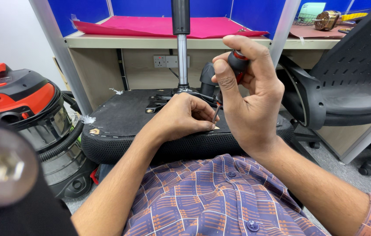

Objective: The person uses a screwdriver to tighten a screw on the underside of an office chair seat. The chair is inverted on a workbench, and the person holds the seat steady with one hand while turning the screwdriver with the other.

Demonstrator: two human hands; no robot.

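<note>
Gripping a red-and-black screwdriver [234, 65] in my right hand [251, 100], fingers closed around its handle, I hold its tip down at the underside of an upturned black chair seat [124, 118] lying across my lap. My left hand [183, 116] rests on the seat, fingers curled shut just beside the tip. A red-and-steel vacuum cleaner [24, 105] stands to my left, another black chair [347, 83] to my right.

Right hand [249, 94] gripping screwdriver [233, 72] over upturned chair seat [120, 116]
</note>
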